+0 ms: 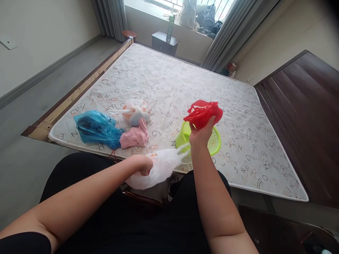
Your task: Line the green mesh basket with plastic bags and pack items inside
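Note:
My right hand (203,134) grips a crumpled red plastic bag (202,114) above a lime-green plastic basket (215,143). The bag and my hand hide part of the basket, which rests on the mattress near its front edge. My left hand (145,165) is closed on a white plastic bag (165,164) with orange print, held low in front of the mattress edge. Its handles stretch toward the basket. Left of these lie a pink towel (135,135), a blue plastic bag (96,128) with something dark inside, and another white plastic bag (137,111).
The mattress (164,81) with printed letters fills the middle. A wooden bed frame rail (79,84) runs along its left, and a dark headboard (299,106) stands at right. Beyond are a small nightstand (165,40) with a green bottle (171,26) and a round red-brown stool (129,34).

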### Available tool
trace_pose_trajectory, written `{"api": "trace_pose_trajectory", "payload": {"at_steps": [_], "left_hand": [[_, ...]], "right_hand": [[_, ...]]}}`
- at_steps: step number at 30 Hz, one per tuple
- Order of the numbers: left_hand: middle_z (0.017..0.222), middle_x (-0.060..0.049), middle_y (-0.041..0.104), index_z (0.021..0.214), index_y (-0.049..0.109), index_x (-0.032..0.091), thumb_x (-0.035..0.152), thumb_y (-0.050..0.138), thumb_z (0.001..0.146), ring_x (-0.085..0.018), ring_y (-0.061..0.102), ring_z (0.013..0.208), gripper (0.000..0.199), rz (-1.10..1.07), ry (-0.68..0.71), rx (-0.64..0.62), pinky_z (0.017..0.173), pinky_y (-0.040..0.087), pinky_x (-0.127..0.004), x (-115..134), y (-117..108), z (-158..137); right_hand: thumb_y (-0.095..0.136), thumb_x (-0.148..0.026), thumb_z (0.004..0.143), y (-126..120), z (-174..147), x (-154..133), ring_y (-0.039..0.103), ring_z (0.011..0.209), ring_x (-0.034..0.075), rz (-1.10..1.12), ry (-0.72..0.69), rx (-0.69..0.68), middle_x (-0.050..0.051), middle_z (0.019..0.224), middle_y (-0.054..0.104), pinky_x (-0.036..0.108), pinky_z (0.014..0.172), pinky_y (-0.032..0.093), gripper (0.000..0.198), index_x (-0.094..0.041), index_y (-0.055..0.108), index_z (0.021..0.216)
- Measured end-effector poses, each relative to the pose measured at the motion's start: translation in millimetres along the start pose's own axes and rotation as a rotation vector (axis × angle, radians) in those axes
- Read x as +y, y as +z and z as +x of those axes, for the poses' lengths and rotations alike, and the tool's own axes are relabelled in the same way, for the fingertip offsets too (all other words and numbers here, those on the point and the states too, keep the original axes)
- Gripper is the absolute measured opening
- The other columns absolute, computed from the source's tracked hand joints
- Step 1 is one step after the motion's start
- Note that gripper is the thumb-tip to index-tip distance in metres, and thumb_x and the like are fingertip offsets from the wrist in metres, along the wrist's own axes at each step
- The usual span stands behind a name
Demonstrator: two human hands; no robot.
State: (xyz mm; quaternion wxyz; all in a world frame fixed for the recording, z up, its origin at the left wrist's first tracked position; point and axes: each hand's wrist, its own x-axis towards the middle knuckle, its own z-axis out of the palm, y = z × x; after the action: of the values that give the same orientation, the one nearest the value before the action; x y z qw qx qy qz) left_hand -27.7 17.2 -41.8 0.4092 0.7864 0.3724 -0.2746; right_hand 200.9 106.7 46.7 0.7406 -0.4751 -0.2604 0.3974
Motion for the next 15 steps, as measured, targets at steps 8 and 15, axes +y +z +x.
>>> {"api": "trace_pose_trajectory", "payload": {"at_steps": [8,15], "left_hand": [[0.087,-0.011,0.078,0.092,0.084,0.020,0.021,0.075,0.071,-0.032,0.072,0.086,0.023,0.150,-0.009,-0.213,0.087,0.055,-0.045,23.0,-8.5,-5.2],[0.087,-0.011,0.078,0.085,0.083,0.019,0.015,0.078,0.063,-0.033,0.071,0.088,0.023,0.089,-0.087,-0.142,0.089,0.054,-0.046,18.9,-17.5,-6.1]], "right_hand": [[0.060,-0.072,0.088,6.6,-22.6,32.8,0.073,0.087,0.022,-0.475,0.519,-0.326,0.011,0.109,0.074,0.032,0.063,0.059,0.064,-0.023,0.061,0.130],[0.057,-0.077,0.089,8.7,-33.5,81.1,0.073,0.100,0.026,-0.508,0.757,-0.293,0.012,0.131,0.069,0.047,0.077,0.063,0.065,-0.028,0.055,0.130]]}}
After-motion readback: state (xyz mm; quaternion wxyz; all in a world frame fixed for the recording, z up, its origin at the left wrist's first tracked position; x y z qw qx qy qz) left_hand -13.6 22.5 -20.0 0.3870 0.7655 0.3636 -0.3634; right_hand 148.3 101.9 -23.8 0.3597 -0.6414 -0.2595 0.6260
